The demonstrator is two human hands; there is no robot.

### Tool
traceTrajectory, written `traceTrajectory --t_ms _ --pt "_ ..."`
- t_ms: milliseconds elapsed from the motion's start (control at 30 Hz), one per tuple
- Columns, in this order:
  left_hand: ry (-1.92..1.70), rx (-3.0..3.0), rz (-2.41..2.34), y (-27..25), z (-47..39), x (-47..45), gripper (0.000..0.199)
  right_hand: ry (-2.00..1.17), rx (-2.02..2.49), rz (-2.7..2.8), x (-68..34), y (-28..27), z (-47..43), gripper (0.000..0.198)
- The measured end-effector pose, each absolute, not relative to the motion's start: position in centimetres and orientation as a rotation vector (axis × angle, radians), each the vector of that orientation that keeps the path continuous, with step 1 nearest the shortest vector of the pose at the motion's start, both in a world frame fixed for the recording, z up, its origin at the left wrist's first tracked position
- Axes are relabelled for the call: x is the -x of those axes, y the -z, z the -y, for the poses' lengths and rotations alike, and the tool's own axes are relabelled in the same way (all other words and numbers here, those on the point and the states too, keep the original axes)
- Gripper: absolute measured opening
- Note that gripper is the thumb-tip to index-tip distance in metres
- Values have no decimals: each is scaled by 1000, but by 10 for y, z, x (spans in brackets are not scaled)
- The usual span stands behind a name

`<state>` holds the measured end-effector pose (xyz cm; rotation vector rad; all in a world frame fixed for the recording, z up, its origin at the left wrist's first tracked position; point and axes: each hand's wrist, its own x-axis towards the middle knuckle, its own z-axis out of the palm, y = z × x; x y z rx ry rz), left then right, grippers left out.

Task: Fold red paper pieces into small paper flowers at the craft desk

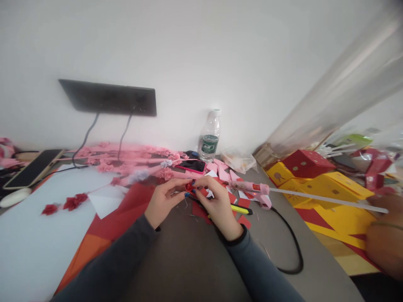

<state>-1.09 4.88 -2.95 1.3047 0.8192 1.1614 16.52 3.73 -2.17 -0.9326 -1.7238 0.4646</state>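
Note:
Between my left hand [166, 200] and my right hand [218, 205], a small piece of folded red paper [189, 186] is pinched by the fingertips of both. The fingers partly cover it, so its exact shape is hidden. Just right of my right hand lies a yellow-and-black utility knife [241, 209], among scraps of red paper [244, 221]. Behind that hand, a pink glue gun [250, 187] rests with a long white glue stick [327, 199] jutting out to the right. Finished dark red paper flowers [75, 202] lie to the left on a pale sheet [47, 239].
Pink paper flower stems [135, 157] line the wall, near a phone [190, 166] and a water bottle [210, 136]. A black cable [300, 251] curves at right. Yellow and red paper boxes [333, 186] stand farther right, beside another person's arm [385, 239]. Another phone [34, 167] lies left.

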Motion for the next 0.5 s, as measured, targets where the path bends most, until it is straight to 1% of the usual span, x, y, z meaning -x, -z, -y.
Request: traceTrajectory --t_ms 100,300,500 --pt "-1154 -1285 -806 30 -49 11 32 -464 949 1738 -165 22 -37 13" --pt "-1178 -1230 -815 30 -49 11 21 -439 935 1783 -164 18 -35 13" --pt "-1090 -1293 -883 23 -47 12 28 -353 944 1778 -165 16 -34 13"
